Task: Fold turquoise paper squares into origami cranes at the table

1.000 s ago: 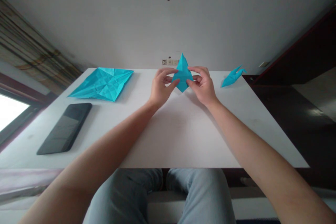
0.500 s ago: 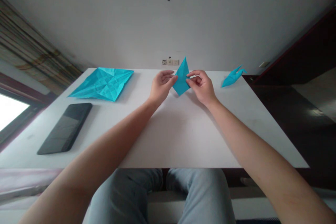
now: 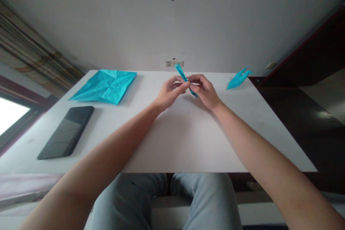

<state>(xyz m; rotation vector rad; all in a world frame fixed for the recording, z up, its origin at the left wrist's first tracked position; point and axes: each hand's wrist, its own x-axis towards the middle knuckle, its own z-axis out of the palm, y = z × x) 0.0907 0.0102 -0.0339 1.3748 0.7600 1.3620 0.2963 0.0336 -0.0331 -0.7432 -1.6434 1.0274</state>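
A piece of folded blue origami paper (image 3: 181, 71) is held up above the far part of the white table, seen nearly edge-on, its layers showing at the upper tip. My left hand (image 3: 170, 92) pinches its left side between thumb and fingers. From the other side, my right hand (image 3: 204, 90) grips its middle and lower part, thumb and forefinger closed on the paper. The fingers of both hands meet around it and hide the middle of the paper. Its lower end pokes out below my right thumb.
A creased, unfolded blue sheet (image 3: 107, 86) lies at the table's far left. Nearer me rests a black smartphone (image 3: 67, 133). A folded blue paper crane (image 3: 238, 79) stands at the far right of the white table (image 3: 185, 143). Behind is a wall with sockets (image 3: 168, 64).
The folded paper has turned from showing its flat kite-shaped face to nearly edge-on, tip leaning left. My two hands have come closer together around it.
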